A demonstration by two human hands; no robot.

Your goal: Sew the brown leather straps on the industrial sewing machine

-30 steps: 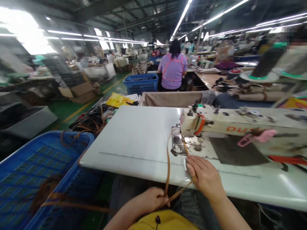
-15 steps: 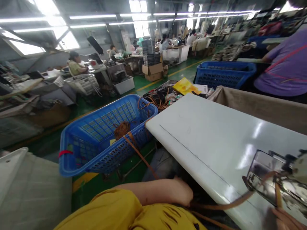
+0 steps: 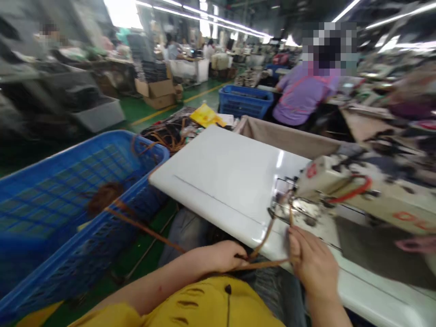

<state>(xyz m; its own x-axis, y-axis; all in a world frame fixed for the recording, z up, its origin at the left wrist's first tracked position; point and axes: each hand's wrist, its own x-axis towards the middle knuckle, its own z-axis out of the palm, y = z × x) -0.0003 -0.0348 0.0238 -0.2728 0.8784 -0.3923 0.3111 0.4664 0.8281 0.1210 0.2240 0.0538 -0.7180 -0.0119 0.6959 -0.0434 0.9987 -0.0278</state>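
My left hand (image 3: 226,255), low in front of my yellow shirt, is closed on a long brown strap (image 3: 266,238). The strap curves from there up over the table edge to the sewing machine (image 3: 384,200). My right hand (image 3: 315,256) lies on the white tabletop (image 3: 218,168) just below the machine's needle area. Its thumb and fingers pinch a strap length that runs up to the shiny metal plate (image 3: 299,211). Another stretch of strap passes between my two hands. The fingertips of my left hand are partly hidden.
To the left stands a blue plastic basket (image 3: 75,181) with a brown bundle (image 3: 105,198) inside and straps over its rim. Beyond the table are a cloth-lined bin (image 3: 286,136), a yellow packet (image 3: 206,116) and another blue basket (image 3: 245,102). A co-worker in purple (image 3: 303,93) sits behind.
My view has swung to the right, bringing the sewing machine and my right hand fully into sight. My left hand, hidden before, now shows holding the strap.
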